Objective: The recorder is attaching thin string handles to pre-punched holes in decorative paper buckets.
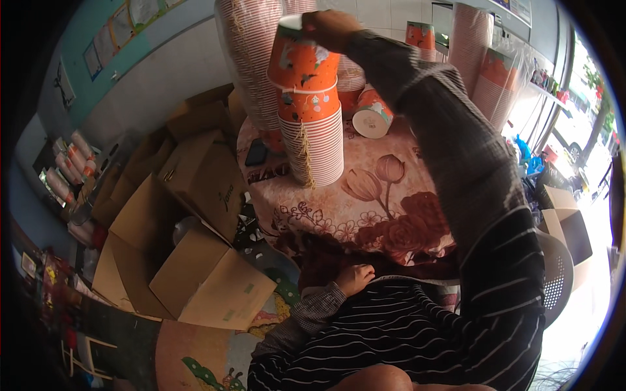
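Observation:
My right hand (332,29) is raised at the top of a tall stack, its fingers closed on the rim of an orange paper cup (303,62) with a green band and printed pictures. That cup sits at the top of nested paper cups (319,143) standing on the table. A yellowish string-like strand (305,156) hangs down the stack's side. My left hand (355,279) rests low at the table's near edge, fingers curled; anything inside them is hidden. Behind the stack, another orange cup (373,120) lies on its side, its white base facing me.
The table has a flowered pink-and-red cloth (365,195). Tall plastic-wrapped cup stacks (251,65) stand at the back left, more wrapped stacks (471,45) at the back right. A dark phone (256,152) lies near the left edge. Open cardboard boxes (208,277) fill the floor at left.

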Motion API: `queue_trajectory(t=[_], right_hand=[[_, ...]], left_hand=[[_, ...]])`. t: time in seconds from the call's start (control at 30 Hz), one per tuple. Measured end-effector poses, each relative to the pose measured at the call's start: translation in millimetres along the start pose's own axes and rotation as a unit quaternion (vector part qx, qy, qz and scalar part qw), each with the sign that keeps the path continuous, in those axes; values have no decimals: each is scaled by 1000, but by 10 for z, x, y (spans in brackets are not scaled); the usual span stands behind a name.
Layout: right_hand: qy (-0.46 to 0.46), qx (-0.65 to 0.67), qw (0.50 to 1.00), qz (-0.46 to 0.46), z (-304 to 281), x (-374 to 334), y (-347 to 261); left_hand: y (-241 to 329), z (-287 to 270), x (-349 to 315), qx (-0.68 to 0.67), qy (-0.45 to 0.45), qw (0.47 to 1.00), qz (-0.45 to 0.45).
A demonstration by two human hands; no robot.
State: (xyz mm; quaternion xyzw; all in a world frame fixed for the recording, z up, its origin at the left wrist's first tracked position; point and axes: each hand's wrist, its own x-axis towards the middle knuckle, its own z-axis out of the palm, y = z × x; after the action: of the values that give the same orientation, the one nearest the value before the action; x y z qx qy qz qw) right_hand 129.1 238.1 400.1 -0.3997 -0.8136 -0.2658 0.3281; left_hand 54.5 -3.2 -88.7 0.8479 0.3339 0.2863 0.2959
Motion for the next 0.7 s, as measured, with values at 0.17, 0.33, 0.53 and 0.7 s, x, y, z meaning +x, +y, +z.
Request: queue_trajectory(t=[0.17, 0.33, 0.53, 0.7], right_hand=[[-121, -55, 991, -16, 299, 102, -172], [-139, -57, 988, -36, 456, 152, -174], [-163, -34, 985, -39, 344, 217, -89], [-177, -74, 981, -30, 403, 154, -152]], left_hand=[[22, -7, 3, 19, -17, 1000, 17], [22, -6, -34, 21, -36, 999, 24], [17, -20, -14, 2, -44, 999, 28], [5, -3, -61, 8, -60, 998, 14]])
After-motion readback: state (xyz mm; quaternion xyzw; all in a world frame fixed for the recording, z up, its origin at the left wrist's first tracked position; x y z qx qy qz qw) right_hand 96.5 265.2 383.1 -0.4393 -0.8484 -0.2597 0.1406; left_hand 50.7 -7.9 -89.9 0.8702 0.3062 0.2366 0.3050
